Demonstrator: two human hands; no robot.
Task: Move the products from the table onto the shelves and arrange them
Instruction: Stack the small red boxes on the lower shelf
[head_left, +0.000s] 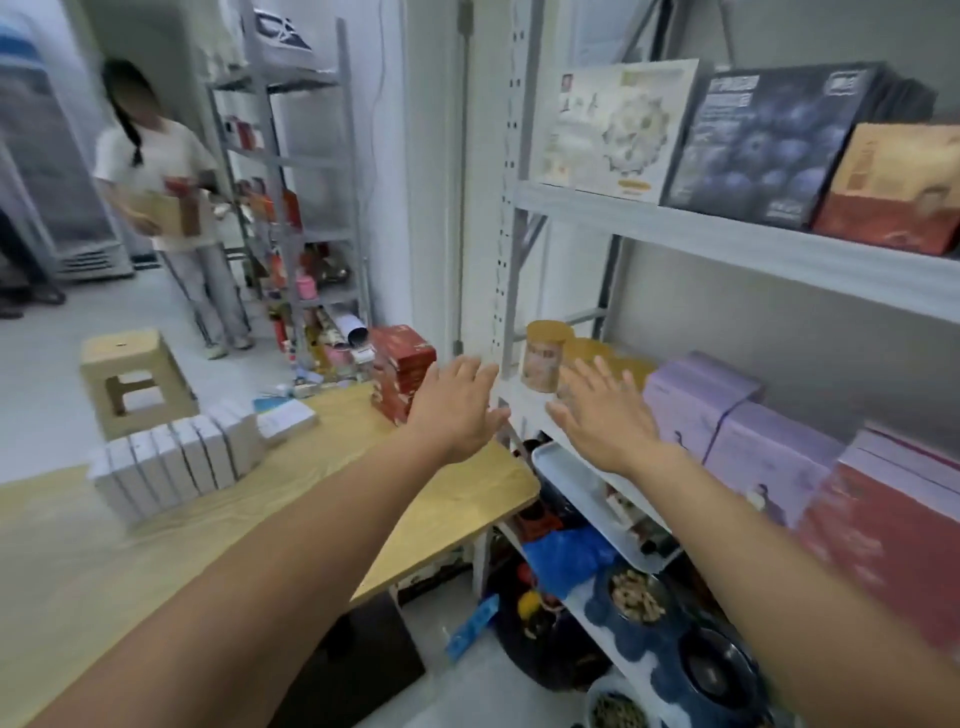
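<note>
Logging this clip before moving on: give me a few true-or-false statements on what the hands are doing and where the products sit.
1. Both hands are empty, fingers spread. True: the left hand and right hand hold nothing.
2. A row of white boxes stands on the wooden table. True.
3. The gold-lidded jars sit on the top shelf. False: they stand on the middle shelf, left of the purple boxes.
4. The red boxes are stacked on the stool. False: they stand at the table's far edge; the stool carries nothing.
</note>
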